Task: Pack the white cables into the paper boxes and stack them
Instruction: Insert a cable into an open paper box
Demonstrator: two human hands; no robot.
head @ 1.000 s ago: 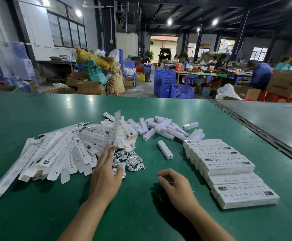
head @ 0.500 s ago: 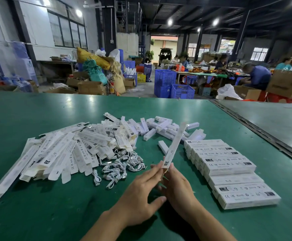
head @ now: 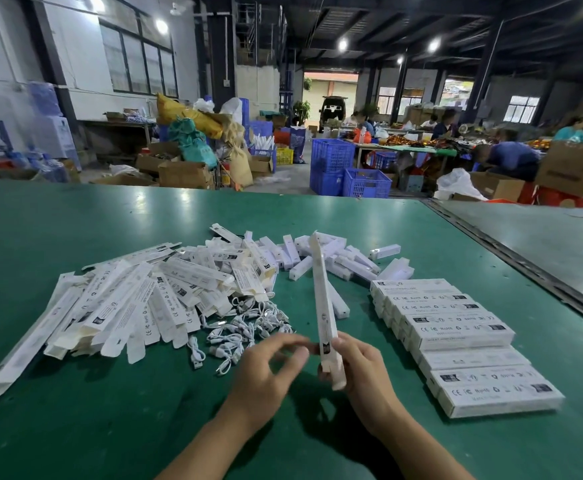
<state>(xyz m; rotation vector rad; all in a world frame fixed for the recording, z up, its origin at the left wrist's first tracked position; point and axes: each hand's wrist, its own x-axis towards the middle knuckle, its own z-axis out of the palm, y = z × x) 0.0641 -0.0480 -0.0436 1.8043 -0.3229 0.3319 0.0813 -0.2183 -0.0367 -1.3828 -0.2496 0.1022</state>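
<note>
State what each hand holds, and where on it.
Right hand holds the flat paper box near its lower end. Left hand is blurred; contact cannot be told.

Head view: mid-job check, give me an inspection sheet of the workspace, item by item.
Surface: green table, joined on the right to a grey table.
Job's things: flat paper boxes piled on the left; small white boxes heaped behind; packed boxes stacked in a row on the right; held paper box tilted nearly upright.
Clutter: nothing seen.
Grippers: right hand grips the lower end of the held paper box; left hand blurred beside it, contact unclear.
Cables: white cables coiled, heaped between the flat paper boxes and the hands.
Surroundings: blue crates, cardboard cartons, people at far tables.
</note>
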